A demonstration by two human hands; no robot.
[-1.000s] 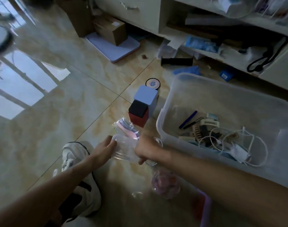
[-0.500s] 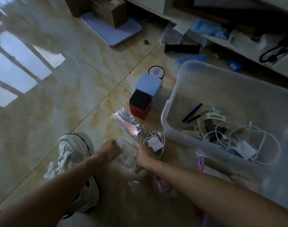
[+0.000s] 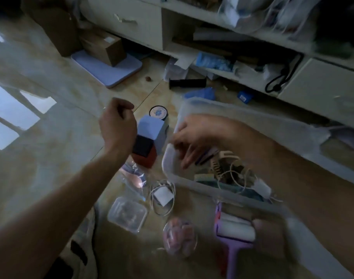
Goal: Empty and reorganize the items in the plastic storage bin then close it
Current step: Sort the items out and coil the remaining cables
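The clear plastic storage bin (image 3: pixel 292 125) sits on the floor at right, holding combs, a pen and a white cable with charger (image 3: pixel 260 186). My right hand (image 3: pixel 194 139) reaches over the bin's near left corner, fingers spread and pointing down into it, holding nothing. My left hand (image 3: pixel 117 121) hovers above the floor left of the bin, fingers loosely curled and empty. On the floor near the bin lie a small clear lidded box (image 3: pixel 127 216), a coiled white cable (image 3: pixel 163 196), a clear packet (image 3: pixel 133 178), a round pink pouch (image 3: pixel 180 236) and a purple lint roller (image 3: pixel 234 232).
A pale blue box (image 3: pixel 152 127), a black-and-red box (image 3: pixel 144 153) and a round tin (image 3: pixel 158 113) stand left of the bin. White shelving full of clutter runs along the back. A cardboard box (image 3: pixel 103 47) on a lilac board sits at back left. My shoe is at lower left.
Both hands let go of the small clear box, which now lies on the floor. My right hand moved up into the bin; my left hand lifted away.
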